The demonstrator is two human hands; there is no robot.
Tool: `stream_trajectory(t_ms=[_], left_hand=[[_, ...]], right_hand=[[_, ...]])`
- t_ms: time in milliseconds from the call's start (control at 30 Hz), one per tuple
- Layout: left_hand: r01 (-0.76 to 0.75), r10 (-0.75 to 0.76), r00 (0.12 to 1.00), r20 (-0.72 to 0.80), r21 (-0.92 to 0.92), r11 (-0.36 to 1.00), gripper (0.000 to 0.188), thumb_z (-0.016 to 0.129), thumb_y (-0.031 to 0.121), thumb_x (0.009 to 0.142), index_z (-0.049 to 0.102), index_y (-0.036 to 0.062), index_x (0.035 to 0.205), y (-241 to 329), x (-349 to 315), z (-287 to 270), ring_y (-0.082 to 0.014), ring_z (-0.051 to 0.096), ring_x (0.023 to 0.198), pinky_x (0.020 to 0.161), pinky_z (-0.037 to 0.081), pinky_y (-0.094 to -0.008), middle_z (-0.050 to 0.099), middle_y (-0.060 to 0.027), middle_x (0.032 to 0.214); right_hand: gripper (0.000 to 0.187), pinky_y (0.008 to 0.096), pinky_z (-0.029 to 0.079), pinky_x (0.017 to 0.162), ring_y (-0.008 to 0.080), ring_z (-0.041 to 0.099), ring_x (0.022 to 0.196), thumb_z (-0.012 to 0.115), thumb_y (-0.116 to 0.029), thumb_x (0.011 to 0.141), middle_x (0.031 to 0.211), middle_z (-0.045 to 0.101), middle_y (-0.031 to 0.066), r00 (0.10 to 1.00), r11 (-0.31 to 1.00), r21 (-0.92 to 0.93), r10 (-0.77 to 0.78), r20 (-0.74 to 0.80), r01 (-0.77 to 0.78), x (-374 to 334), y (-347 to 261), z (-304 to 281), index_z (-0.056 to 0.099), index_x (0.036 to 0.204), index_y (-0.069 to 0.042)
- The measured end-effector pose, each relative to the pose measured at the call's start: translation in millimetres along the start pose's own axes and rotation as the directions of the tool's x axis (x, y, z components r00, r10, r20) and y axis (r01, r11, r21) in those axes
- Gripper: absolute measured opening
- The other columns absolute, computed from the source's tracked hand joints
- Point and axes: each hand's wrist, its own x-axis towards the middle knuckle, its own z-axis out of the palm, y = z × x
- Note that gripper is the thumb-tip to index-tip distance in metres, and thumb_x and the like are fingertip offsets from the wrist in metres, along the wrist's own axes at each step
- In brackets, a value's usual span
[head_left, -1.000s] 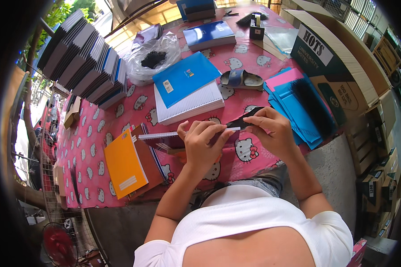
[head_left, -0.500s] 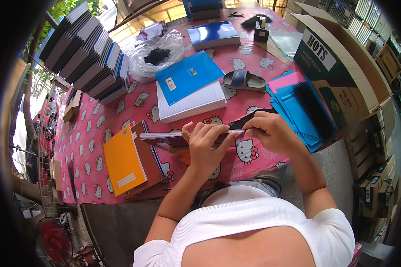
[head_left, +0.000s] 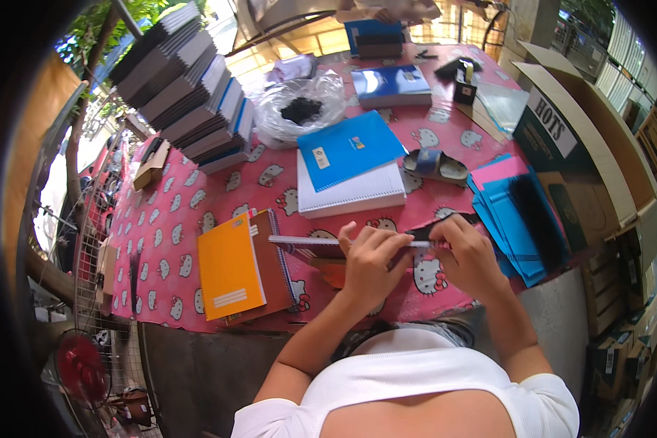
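My left hand is closed round a thin spiral notebook stood on edge, its narrow bound edge facing up. At the notebook's right end, the fingers of my right hand are bent together in a pinch; what lies between them is too small to make out. Left of the notebook lies a yellow-covered notebook on top of a brown one. Just beyond my hands, a blue cover sheet rests askew on a stack of ruled white paper.
Tall notebook stacks stand far left, beside a plastic bag of black coils. A slipper, blue covers and an open carton are to the right. Beyond are blue books, a tape dispenser and another person.
The view has swung, so the table things sit farther right and lower. My left hand keeps its hold on the notebook; my right fingers stay at its end. Another person's hands show at the far edge.
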Motion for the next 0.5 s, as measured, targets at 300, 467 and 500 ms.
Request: stream_trajectory(t_ms=[300, 467, 500], left_hand=[[-0.027, 0.027, 0.999, -0.037, 0.003, 1.0, 0.016, 0.073, 0.018, 0.075, 0.07, 0.0161, 0.091, -2, 0, 0, -0.0151, 0.058, 0.079, 0.095, 0.026, -0.0437, 0.065, 0.0026, 0.082], [0.008, -0.008, 1.0, -0.016, 0.002, 1.0, 0.035, 0.075, 0.017, 0.073, 0.068, 0.0178, 0.107, -2, 2, 0, -0.0131, 0.058, 0.077, 0.097, 0.027, -0.0418, 0.067, 0.0038, 0.081], [0.029, -0.029, 1.0, -0.01, -0.005, 1.0, 0.04, 0.075, 0.017, 0.072, 0.067, 0.0179, 0.111, -1, 2, 0, -0.0129, 0.059, 0.077, 0.097, 0.027, -0.0417, 0.067, 0.0039, 0.081]], right_hand=[[0.018, 0.0411, 0.048, 0.059, 0.032, 0.061, 0.076, 0.069, -0.013, 0.079, 0.082, 0.058, 0.0102, 0.995, 0.991, -0.106, -0.093, -0.044, 0.088, 5, -3, 4, 0.059, 0.092, -0.006], [0.015, 0.0395, 0.046, 0.057, 0.0305, 0.062, 0.073, 0.069, -0.013, 0.08, 0.082, 0.059, 0.0106, 0.995, 0.992, -0.1, -0.077, -0.063, 0.07, 3, -1, 10, 0.062, 0.09, -0.005], [0.014, 0.0391, 0.046, 0.057, 0.0306, 0.062, 0.071, 0.069, -0.012, 0.08, 0.081, 0.059, 0.0108, 0.993, 0.991, -0.103, -0.097, -0.069, 0.089, 3, 1, 11, 0.063, 0.09, -0.004]])
